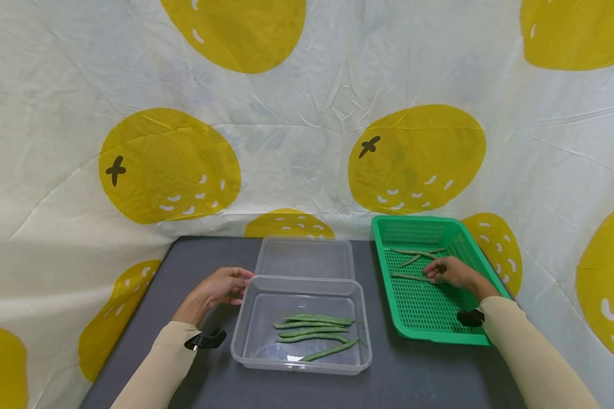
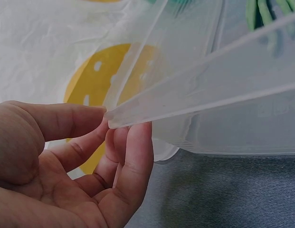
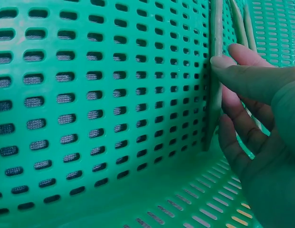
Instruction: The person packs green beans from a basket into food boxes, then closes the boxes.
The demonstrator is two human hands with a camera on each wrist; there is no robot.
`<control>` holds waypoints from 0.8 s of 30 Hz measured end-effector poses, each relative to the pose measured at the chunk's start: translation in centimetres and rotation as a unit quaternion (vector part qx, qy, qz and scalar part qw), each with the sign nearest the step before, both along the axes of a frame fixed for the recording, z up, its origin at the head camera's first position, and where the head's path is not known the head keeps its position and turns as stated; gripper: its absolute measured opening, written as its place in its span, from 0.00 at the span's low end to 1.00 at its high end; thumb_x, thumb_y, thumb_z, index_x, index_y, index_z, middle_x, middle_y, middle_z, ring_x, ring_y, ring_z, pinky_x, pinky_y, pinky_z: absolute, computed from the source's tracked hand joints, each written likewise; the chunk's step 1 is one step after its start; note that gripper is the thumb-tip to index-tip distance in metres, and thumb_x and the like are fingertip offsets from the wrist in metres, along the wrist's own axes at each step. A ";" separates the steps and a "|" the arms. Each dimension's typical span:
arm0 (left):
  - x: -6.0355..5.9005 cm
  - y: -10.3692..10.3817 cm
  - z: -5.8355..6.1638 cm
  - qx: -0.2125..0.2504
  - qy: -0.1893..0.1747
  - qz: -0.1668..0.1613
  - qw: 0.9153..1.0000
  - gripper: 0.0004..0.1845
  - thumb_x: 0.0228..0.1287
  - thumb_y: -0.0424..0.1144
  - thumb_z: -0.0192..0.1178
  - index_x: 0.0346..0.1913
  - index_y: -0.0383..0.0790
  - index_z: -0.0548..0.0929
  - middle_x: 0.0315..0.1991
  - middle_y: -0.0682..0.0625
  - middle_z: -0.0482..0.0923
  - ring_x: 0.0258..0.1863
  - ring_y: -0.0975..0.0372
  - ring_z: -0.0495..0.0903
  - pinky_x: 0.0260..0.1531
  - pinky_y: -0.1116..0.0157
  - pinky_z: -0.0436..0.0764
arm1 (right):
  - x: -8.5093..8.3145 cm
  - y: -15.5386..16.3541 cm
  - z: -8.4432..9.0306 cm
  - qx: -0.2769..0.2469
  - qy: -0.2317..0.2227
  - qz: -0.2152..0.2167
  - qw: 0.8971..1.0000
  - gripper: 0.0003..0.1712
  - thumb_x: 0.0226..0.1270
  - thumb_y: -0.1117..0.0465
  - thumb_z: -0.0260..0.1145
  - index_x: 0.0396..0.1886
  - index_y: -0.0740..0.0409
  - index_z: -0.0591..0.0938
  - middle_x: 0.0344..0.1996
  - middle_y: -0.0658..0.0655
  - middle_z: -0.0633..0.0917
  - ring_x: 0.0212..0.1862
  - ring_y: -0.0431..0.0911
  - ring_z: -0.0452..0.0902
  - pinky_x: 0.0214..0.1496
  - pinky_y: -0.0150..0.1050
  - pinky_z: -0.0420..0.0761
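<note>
My left hand [image 1: 225,287] pinches the back left corner of a clear plastic container [image 1: 237,335], thumb above the rim and fingers beneath it in the left wrist view. Several green beans [image 1: 314,330] lie inside, roughly side by side. Over in a green perforated basket [image 1: 409,318], my right hand [image 1: 452,272] reaches down to the bottom. Its thumb and fingers pinch one green bean [image 3: 216,33] near an end, and the bean still lies along the basket floor. Loose beans [image 1: 414,253] rest just beyond that hand.
Behind the container lies a clear flat lid [image 1: 307,255], partly hidden by the container's back rim. The dark grey tabletop [image 1: 204,392] carries everything. A white cloth with yellow fruit prints [image 1: 296,170] hangs close behind the table.
</note>
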State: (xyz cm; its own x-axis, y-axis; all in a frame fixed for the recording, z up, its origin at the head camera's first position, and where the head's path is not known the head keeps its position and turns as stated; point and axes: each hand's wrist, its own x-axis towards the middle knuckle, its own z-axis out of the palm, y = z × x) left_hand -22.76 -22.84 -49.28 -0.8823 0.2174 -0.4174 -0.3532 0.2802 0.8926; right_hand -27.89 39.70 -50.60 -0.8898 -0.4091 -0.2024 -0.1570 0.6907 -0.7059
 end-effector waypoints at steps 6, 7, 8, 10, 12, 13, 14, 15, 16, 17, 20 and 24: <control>0.0 -0.1 0.1 0.006 0.003 -0.006 1.000 0.19 0.73 0.32 0.55 0.63 0.29 0.76 0.51 0.37 0.82 0.40 0.53 0.83 0.37 0.56 0.84 | 0.1 -0.4 0.3 0.038 0.006 0.017 0.999 0.13 0.69 0.75 0.63 0.51 0.72 0.83 0.43 0.63 0.85 0.45 0.54 0.81 0.45 0.46 0.83; 0.0 -0.1 0.2 0.007 0.002 -0.006 1.000 0.19 0.73 0.32 0.55 0.63 0.28 0.76 0.51 0.36 0.82 0.40 0.53 0.83 0.37 0.56 0.85 | 0.1 -0.4 0.4 0.047 0.007 0.023 0.999 0.12 0.69 0.75 0.63 0.50 0.71 0.83 0.42 0.62 0.85 0.44 0.54 0.80 0.45 0.46 0.82; -0.1 -0.1 0.2 0.006 0.002 -0.007 1.000 0.19 0.73 0.32 0.55 0.63 0.28 0.75 0.51 0.36 0.82 0.40 0.53 0.83 0.37 0.56 0.85 | 0.1 -0.5 0.5 0.056 0.008 0.027 0.998 0.11 0.69 0.75 0.64 0.50 0.70 0.84 0.42 0.61 0.85 0.44 0.53 0.80 0.45 0.47 0.82; -0.1 -0.1 0.2 0.008 -0.002 -0.004 1.000 0.19 0.73 0.32 0.55 0.63 0.28 0.76 0.52 0.36 0.81 0.40 0.53 0.83 0.37 0.56 0.85 | 0.1 -0.7 0.7 0.070 0.009 0.034 0.997 0.11 0.69 0.74 0.64 0.49 0.68 0.84 0.42 0.59 0.85 0.44 0.52 0.80 0.45 0.48 0.82; -0.1 -0.1 0.1 0.007 -0.005 -0.003 1.000 0.19 0.73 0.32 0.55 0.63 0.29 0.76 0.52 0.35 0.81 0.41 0.52 0.83 0.37 0.56 0.85 | 0.2 -0.8 0.9 0.080 0.014 0.041 0.996 0.11 0.69 0.74 0.63 0.49 0.68 0.84 0.42 0.60 0.85 0.45 0.53 0.80 0.46 0.49 0.82; -0.1 -0.1 0.1 0.007 -0.007 -0.002 1.000 0.19 0.73 0.32 0.55 0.63 0.29 0.76 0.52 0.35 0.81 0.41 0.52 0.83 0.37 0.56 0.85 | 0.3 -0.8 1.0 0.084 0.018 0.043 0.995 0.11 0.70 0.74 0.63 0.50 0.68 0.84 0.43 0.61 0.85 0.46 0.54 0.81 0.47 0.50 0.82; -0.1 -0.1 0.1 0.005 -0.005 -0.003 1.000 0.19 0.73 0.32 0.55 0.63 0.29 0.76 0.52 0.34 0.81 0.41 0.52 0.83 0.37 0.56 0.85 | 0.3 -0.9 1.1 0.087 0.023 0.046 0.995 0.12 0.70 0.74 0.62 0.51 0.69 0.84 0.44 0.62 0.85 0.47 0.56 0.81 0.47 0.51 0.82; -0.1 -0.1 0.1 0.005 -0.008 -0.001 1.000 0.19 0.73 0.32 0.55 0.63 0.29 0.76 0.52 0.35 0.81 0.41 0.51 0.83 0.37 0.56 0.85 | 0.4 -0.9 1.3 0.090 0.026 0.045 0.995 0.13 0.71 0.75 0.61 0.51 0.69 0.84 0.45 0.63 0.86 0.48 0.57 0.81 0.48 0.51 0.83; -0.1 0.0 0.1 0.005 -0.008 -0.001 1.000 0.19 0.73 0.32 0.55 0.63 0.29 0.76 0.53 0.35 0.81 0.41 0.52 0.83 0.38 0.56 0.85 | 0.4 -1.0 1.4 0.091 0.031 0.049 0.994 0.13 0.71 0.75 0.60 0.52 0.70 0.84 0.46 0.65 0.85 0.48 0.58 0.81 0.48 0.51 0.83; -0.2 0.0 0.1 0.004 -0.008 -0.001 1.000 0.19 0.73 0.32 0.55 0.63 0.29 0.76 0.53 0.35 0.81 0.41 0.52 0.83 0.38 0.56 0.85 | 0.4 -1.0 1.5 0.092 0.035 0.049 0.994 0.14 0.71 0.75 0.60 0.53 0.70 0.84 0.48 0.65 0.85 0.49 0.59 0.81 0.49 0.51 0.83; -0.2 0.0 0.0 0.001 -0.008 0.002 1.000 0.19 0.73 0.32 0.55 0.63 0.30 0.77 0.52 0.36 0.82 0.40 0.53 0.83 0.37 0.56 0.85 | 0.5 -1.1 1.9 0.081 0.035 0.048 0.995 0.15 0.72 0.76 0.58 0.54 0.70 0.83 0.49 0.66 0.85 0.51 0.60 0.81 0.49 0.50 0.83; -0.2 0.0 0.0 -0.003 -0.007 0.004 1.000 0.18 0.72 0.32 0.55 0.62 0.30 0.77 0.50 0.36 0.82 0.39 0.54 0.83 0.37 0.56 0.85 | 0.5 -1.2 2.4 0.055 0.033 0.055 0.996 0.14 0.72 0.75 0.58 0.54 0.70 0.82 0.49 0.67 0.84 0.51 0.59 0.81 0.47 0.47 0.84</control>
